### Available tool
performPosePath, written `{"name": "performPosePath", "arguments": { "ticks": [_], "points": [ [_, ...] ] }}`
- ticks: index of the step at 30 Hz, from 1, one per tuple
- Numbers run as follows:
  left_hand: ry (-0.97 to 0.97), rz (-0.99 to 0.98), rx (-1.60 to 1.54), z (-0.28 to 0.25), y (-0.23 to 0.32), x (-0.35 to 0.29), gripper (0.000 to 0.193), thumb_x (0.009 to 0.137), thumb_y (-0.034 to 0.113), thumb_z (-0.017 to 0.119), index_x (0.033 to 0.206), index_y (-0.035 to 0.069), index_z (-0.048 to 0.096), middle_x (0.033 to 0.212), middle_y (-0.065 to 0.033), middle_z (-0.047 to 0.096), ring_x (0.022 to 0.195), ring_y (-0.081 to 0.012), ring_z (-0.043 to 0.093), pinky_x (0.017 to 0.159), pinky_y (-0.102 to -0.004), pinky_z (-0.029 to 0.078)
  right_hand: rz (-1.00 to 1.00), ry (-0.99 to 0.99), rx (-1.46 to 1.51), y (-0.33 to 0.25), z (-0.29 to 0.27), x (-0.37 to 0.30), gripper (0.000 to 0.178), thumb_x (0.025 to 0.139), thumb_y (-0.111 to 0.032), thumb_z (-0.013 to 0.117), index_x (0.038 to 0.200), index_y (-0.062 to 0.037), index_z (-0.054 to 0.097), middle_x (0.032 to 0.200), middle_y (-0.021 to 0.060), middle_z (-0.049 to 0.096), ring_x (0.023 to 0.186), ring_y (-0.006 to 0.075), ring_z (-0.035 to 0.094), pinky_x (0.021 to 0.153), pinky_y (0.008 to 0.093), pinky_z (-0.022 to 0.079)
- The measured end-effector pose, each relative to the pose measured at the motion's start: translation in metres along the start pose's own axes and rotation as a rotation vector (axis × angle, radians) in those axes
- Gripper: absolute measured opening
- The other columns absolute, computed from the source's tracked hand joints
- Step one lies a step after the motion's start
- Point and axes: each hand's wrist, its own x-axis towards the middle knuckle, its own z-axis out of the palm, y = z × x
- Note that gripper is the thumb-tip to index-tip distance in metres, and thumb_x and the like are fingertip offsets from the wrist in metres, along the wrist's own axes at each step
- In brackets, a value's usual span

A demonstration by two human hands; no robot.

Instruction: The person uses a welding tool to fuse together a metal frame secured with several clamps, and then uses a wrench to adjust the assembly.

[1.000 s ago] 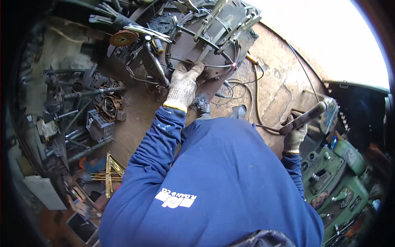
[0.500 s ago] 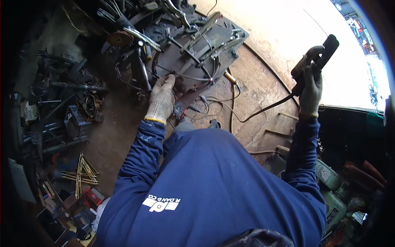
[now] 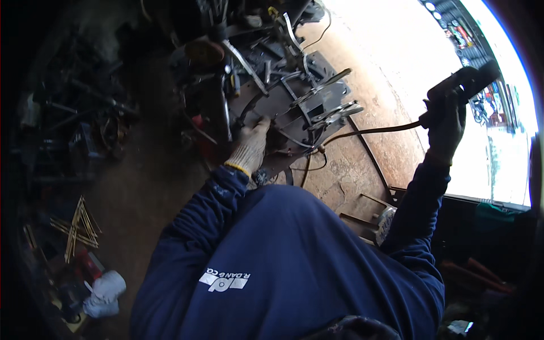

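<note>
My gloved left hand (image 3: 251,143) rests at the near edge of a dark metal worktable (image 3: 339,85). Its fingers curl by a curved metal strip (image 3: 292,139); what they hold is hidden, with one finger stretched over the plate. Raised at the far right, my gloved right hand (image 3: 445,133) is closed around a dark welding electrode holder (image 3: 453,89). From the holder a brown cable (image 3: 374,131) runs left towards the table. Locking clamps (image 3: 337,115) stand across the table's right side, over the strip.
A brown grinding disc (image 3: 205,52) and metal bars crowd the table's far left. Thin yellowish rods (image 3: 73,229) lie on the floor at left, near a white bundle (image 3: 105,292). Metal frames fill the dark left side. A pale box (image 3: 385,221) stands beside my right arm.
The view has shifted and darkened. My right hand has carried the electrode holder outward to the right, tilting it flatter; its cable is lifted. My left hand stays at the table.
</note>
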Motion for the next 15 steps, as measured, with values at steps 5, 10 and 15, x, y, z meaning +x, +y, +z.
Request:
{"name": "performPosePath", "arguments": {
  "ticks": [5, 10, 15],
  "points": [
    [-0.233, 0.036, 0.161, -0.018, -0.009, -0.008, 0.029, 0.105, 0.026, 0.061, 0.114, -0.002, 0.061, 0.095, -0.0096, 0.071, 0.082, -0.0175, 0.072, 0.078, -0.0300, 0.060, 0.094, -0.082, 0.131, -0.002, 0.030, -0.053, 0.035, 0.108, -0.030, 0.055, 0.121, 0.0017, 0.059, 0.080, 0.0093, 0.065, 0.054, 0.0157, 0.062, 0.049, 0.0279, 0.050],
    [-0.503, 0.542, 0.421, -0.027, -0.003, -0.059, 0.047, 0.099, 0.023, 0.070, 0.133, -0.006, 0.056, 0.116, -0.0159, 0.069, 0.109, -0.0242, 0.068, 0.096, -0.0354, 0.055, 0.221, -0.263, 0.235, -0.014, 0.098, -0.100, 0.025, 0.101, -0.008, 0.062, 0.124, -0.0008, 0.057, 0.094, 0.0117, 0.071, 0.074, 0.0164, 0.070, 0.062, 0.0263, 0.057],
    [-0.474, 1.019, 0.594, 0.003, -0.013, -0.090, 0.073, 0.090, 0.032, 0.080, 0.145, -0.003, 0.047, 0.130, -0.0214, 0.064, 0.122, -0.0372, 0.064, 0.104, -0.0463, 0.052, 0.410, -0.568, 0.230, -0.033, 0.163, -0.129, 0.041, 0.095, -0.008, 0.073, 0.130, -0.0021, 0.053, 0.107, 0.0076, 0.067, 0.092, 0.0144, 0.068, 0.077, 0.0285, 0.059]
  ]
}}
